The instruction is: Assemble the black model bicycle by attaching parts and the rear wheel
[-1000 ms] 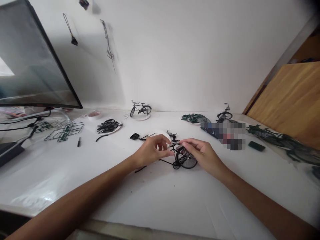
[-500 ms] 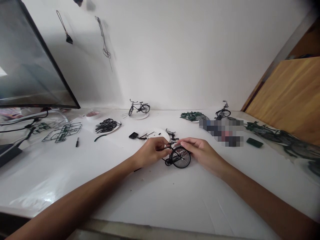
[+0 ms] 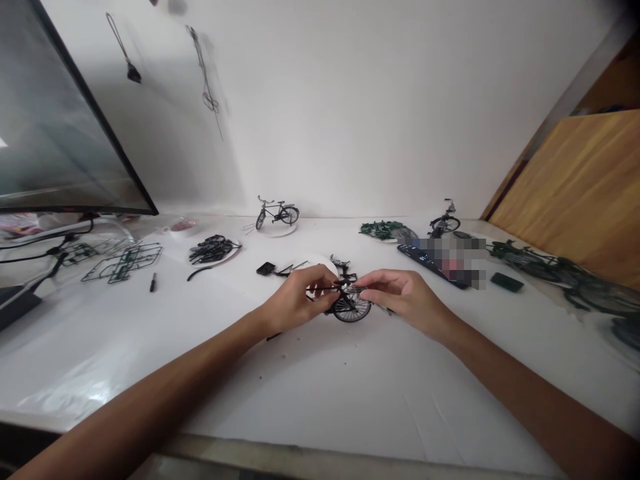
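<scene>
A partly built black model bicycle (image 3: 351,310) with one spoked wheel showing is held just over the white table. My left hand (image 3: 305,297) is closed on its frame near the saddle, thumb and fingers pinched; the fingers hide the front part. My right hand (image 3: 395,293) pinches a small thin-barred rack (image 3: 357,291) above the wheel. Its thin legs stick out past the fingers on the right. Whether the rack touches the bicycle I cannot tell. Just behind the hands lies a white paper plate (image 3: 320,261) with small parts, and dark bicycle parts (image 3: 345,268) lie beside it.
A finished model bicycle (image 3: 277,213) stands at the back, another model (image 3: 445,219) at back right. Plates of black parts (image 3: 214,249) and green parts (image 3: 383,231) flank the middle. A screwdriver (image 3: 153,282) and green sprues (image 3: 125,261) lie left, a remote control (image 3: 430,261) right.
The wheel end of the bicycle has moved up and slightly left. My right hand has come in closer, and the rack now shows more plainly over the wheel.
</scene>
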Demonstrator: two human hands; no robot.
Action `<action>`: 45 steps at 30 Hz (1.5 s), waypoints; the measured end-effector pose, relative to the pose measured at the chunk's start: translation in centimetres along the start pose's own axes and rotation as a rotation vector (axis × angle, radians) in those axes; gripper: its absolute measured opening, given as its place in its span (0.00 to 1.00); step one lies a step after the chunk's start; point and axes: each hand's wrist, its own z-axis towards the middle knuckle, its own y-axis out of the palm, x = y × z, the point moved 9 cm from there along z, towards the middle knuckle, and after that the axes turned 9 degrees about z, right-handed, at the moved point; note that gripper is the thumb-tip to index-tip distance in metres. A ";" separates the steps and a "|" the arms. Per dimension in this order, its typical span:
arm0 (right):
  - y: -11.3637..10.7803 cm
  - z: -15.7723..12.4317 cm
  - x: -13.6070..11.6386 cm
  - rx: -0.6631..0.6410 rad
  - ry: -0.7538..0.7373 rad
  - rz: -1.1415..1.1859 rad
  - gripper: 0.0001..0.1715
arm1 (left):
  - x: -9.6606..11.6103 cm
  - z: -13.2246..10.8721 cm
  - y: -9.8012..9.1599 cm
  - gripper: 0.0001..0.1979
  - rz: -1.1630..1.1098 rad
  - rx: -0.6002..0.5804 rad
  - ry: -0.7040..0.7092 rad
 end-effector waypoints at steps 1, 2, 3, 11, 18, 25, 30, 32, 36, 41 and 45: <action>0.0 0.0 0.0 0.004 0.001 -0.007 0.16 | 0.0 0.0 0.0 0.04 0.004 -0.002 0.005; 0.0 0.0 0.0 0.006 -0.001 -0.012 0.16 | -0.2 0.0 0.0 0.04 0.008 -0.006 0.005; 0.0 0.0 0.0 0.007 -0.005 -0.016 0.16 | -0.3 0.1 0.1 0.05 0.009 -0.009 0.003; 0.2 -0.1 -0.4 0.005 -0.030 -0.046 0.14 | -1.8 0.3 0.1 0.07 -0.063 -0.001 -0.079; 0.1 0.0 -0.1 0.028 -0.015 -0.056 0.16 | -2.5 0.4 0.2 0.07 -0.058 -0.010 -0.122; -0.3 -0.1 -0.4 0.057 -0.030 -0.061 0.21 | -3.1 0.4 0.2 0.08 -0.193 -0.027 -0.166; -1.9 0.2 -0.7 0.121 -0.119 -0.073 0.22 | -3.9 0.5 0.2 0.10 -0.301 -0.077 -0.215; -2.1 0.2 -0.7 0.130 -0.130 -0.092 0.21 | -3.9 0.6 0.2 0.10 -0.310 -0.094 -0.206; -0.9 -0.1 -0.7 0.065 -0.106 -0.116 0.17 | -3.7 0.7 0.2 0.11 -0.327 -0.096 -0.178; 1.8 -0.7 -0.1 -0.096 -0.043 -0.175 0.17 | -2.9 0.4 0.9 0.12 -0.280 -0.114 -0.140; 2.3 -0.8 0.8 -0.174 0.022 -0.180 0.16 | -2.6 0.6 -0.2 0.17 -0.091 -0.136 -0.091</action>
